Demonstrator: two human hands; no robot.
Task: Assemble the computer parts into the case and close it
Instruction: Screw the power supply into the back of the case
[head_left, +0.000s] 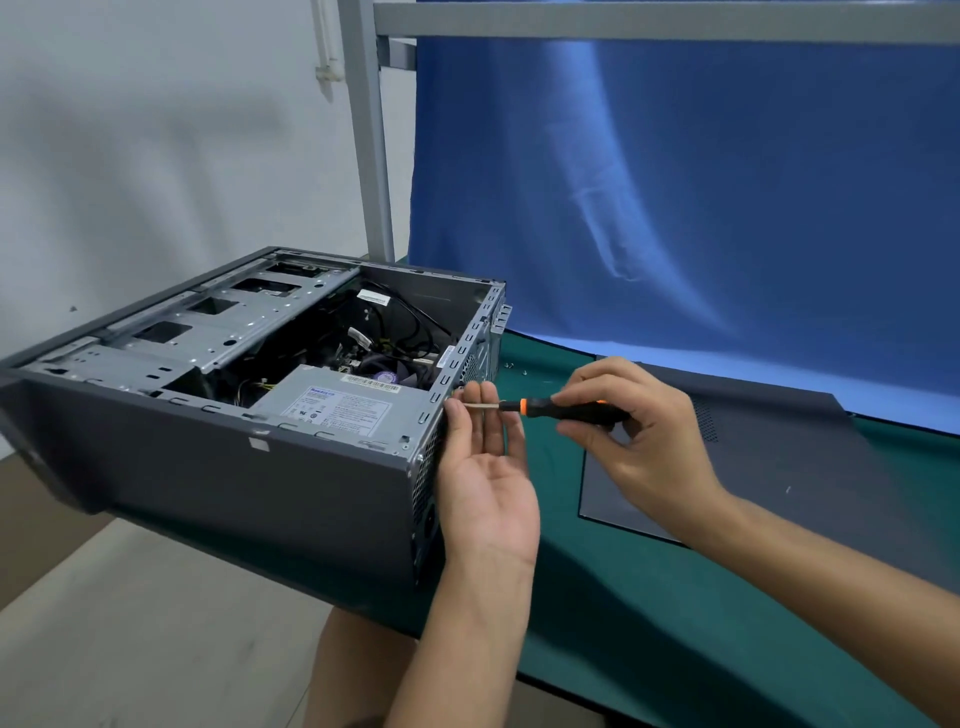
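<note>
The dark grey metal computer case lies on its side at the left end of the green tabletop, its open face upward. A silver power supply box sits in its near corner. Both hands work at the case's rear corner. The left hand is held palm up just beside the perforated back wall, fingers straight, their tips against the metal shaft of a black-and-orange screwdriver. The right hand grips the screwdriver's handle with curled fingers, the shaft pointing left at the case's rear edge. The flat dark grey side panel lies on the tabletop beneath the right hand, apart from the case.
</note>
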